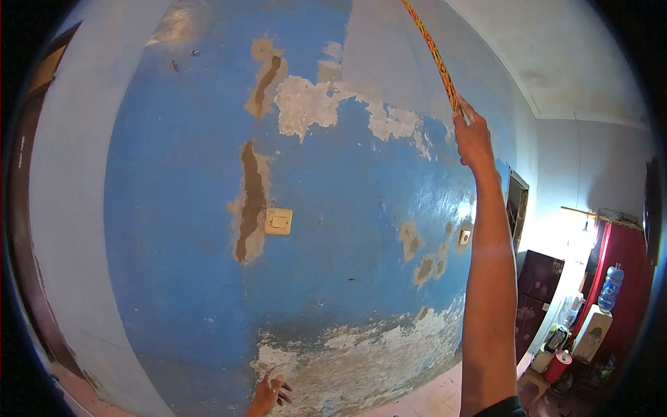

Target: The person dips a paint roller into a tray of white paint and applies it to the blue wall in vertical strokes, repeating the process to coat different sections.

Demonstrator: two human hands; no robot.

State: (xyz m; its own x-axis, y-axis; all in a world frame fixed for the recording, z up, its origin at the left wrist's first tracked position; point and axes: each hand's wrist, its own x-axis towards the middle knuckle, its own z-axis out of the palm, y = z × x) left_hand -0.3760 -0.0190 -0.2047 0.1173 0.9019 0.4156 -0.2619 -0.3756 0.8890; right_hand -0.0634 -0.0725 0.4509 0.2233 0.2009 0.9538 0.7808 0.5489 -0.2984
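My right hand (474, 137) is raised at the upper right, its fingers closed round the lower end of a long orange and black patterned pole (434, 54). The pole runs up and to the left, out of the top of the view. Behind it stands a blue wall (174, 208) with a greyish painted area (396, 42) at the top. My left hand (272, 395) hangs low at the bottom, in front of the peeling lower wall, with its fingers apart and nothing in them.
A light switch (278, 221) sits on the wall beside a brown filled crack (251, 201). Farther right are a wall socket (464, 237), a dark fridge (538, 292), a water dispenser (593, 333) with a blue bottle, and a red container (558, 366). A door frame (31, 208) stands left.
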